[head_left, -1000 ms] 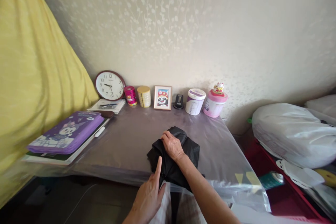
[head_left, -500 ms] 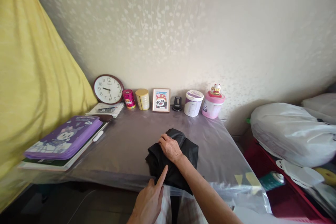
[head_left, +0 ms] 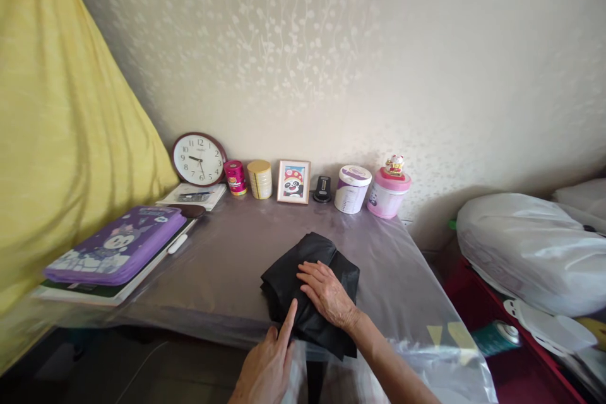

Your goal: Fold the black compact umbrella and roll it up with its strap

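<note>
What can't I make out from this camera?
In the head view:
Black fabric: partly hidden under the right hand.
Left hand: some fingertips hidden behind the hand itself.
White bag: its cloudy plastic hides the contents.
Purple-and-white tub: fine print too small.
Yellow curtain: cut off by the left edge.

Soft light, stretched outer edges
</note>
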The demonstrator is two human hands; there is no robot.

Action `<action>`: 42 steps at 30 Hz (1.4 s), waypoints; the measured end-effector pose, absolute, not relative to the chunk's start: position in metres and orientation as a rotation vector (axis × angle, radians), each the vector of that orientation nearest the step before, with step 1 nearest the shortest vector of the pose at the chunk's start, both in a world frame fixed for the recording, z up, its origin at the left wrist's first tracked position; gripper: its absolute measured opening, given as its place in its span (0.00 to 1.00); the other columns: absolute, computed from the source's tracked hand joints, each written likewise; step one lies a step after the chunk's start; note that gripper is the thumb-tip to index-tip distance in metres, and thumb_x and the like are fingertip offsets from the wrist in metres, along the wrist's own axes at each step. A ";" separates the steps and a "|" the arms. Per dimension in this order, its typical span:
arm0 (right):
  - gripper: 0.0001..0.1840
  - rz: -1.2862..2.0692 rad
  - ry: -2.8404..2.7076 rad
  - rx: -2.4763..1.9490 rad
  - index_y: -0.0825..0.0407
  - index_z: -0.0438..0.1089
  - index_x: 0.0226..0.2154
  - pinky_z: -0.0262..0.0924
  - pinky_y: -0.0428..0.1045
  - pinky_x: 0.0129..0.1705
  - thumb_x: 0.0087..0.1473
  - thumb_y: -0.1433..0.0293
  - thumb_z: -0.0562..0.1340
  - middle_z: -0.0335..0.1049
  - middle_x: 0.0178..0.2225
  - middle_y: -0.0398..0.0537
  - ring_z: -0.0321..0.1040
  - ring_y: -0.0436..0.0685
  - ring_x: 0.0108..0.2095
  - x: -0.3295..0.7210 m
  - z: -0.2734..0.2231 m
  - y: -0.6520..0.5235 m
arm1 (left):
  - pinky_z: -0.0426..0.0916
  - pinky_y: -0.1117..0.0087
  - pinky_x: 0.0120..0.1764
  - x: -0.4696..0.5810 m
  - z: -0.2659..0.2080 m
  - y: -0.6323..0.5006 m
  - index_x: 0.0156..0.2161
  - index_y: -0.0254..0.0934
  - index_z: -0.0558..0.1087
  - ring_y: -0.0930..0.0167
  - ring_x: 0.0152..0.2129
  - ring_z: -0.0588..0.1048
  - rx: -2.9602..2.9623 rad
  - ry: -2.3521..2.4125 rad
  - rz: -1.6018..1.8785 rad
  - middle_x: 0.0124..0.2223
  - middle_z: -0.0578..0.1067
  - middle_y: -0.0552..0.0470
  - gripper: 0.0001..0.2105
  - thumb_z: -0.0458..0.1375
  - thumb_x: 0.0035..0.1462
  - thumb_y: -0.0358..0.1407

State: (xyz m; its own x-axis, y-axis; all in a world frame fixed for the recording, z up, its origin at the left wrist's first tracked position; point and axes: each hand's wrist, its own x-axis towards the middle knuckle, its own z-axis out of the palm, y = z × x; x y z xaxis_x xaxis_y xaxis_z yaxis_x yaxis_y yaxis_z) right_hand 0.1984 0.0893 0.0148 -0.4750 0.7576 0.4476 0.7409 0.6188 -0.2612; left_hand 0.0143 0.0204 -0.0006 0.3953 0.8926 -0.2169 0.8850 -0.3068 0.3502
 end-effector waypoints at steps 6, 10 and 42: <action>0.16 -0.039 -2.312 -1.314 0.52 0.65 0.49 0.47 0.58 0.58 0.60 0.67 0.51 0.66 0.51 0.50 0.57 0.55 0.55 0.219 0.010 0.145 | 0.65 0.70 0.34 0.016 0.003 0.021 0.64 0.40 0.32 0.66 0.34 0.75 2.196 1.551 -0.005 0.44 0.72 0.43 0.28 0.39 0.62 0.35; 0.16 -0.128 -2.187 -1.530 0.53 0.65 0.48 0.49 0.59 0.56 0.60 0.69 0.51 0.66 0.51 0.52 0.59 0.57 0.54 0.228 0.015 0.168 | 0.65 0.69 0.35 0.018 0.004 0.020 0.64 0.39 0.33 0.65 0.35 0.74 2.220 1.581 -0.043 0.44 0.71 0.42 0.27 0.39 0.62 0.34; 0.14 0.208 -1.892 -1.423 0.46 0.69 0.42 0.64 0.50 0.45 0.58 0.68 0.50 0.71 0.41 0.46 0.69 0.53 0.42 0.253 0.036 0.081 | 0.65 0.71 0.38 0.015 0.000 0.017 0.64 0.35 0.33 0.67 0.38 0.74 2.167 1.568 0.063 0.50 0.70 0.39 0.28 0.39 0.62 0.35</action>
